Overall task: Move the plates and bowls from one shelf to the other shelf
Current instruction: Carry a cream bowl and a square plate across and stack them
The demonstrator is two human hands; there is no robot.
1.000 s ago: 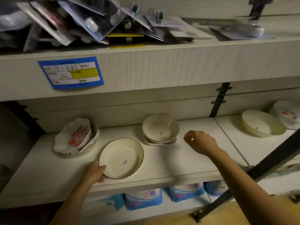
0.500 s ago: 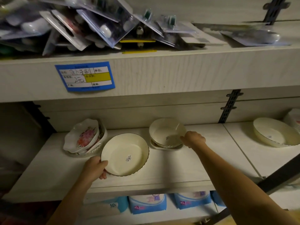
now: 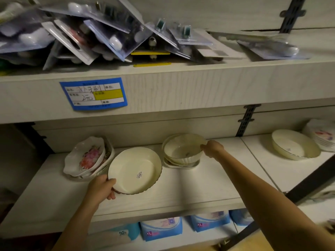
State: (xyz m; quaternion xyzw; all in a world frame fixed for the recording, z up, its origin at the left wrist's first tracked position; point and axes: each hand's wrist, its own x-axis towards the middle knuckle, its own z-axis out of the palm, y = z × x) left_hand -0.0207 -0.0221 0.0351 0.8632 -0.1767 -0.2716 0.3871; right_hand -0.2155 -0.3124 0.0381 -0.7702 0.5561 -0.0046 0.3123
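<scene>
Fingers of our left hand (image 3: 101, 187) curl over the near rim of the cream plate (image 3: 135, 170) at lower centre, tilting it off the shelf (image 3: 181, 189). Our right hand (image 3: 212, 148) pinches the rim of the top bowl (image 3: 184, 149) on its stack (image 3: 181, 163). Risks: one-edge grips could slip; lifting may drag the stack; the plate sits near the floral dishes (image 3: 87, 157) and could knock them.

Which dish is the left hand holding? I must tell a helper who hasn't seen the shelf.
On the middle shelf, under the blue price label, the left hand grips a wide cream plate. Unlike the flowered bowls beside it, it is plain with a small sticker.
</scene>
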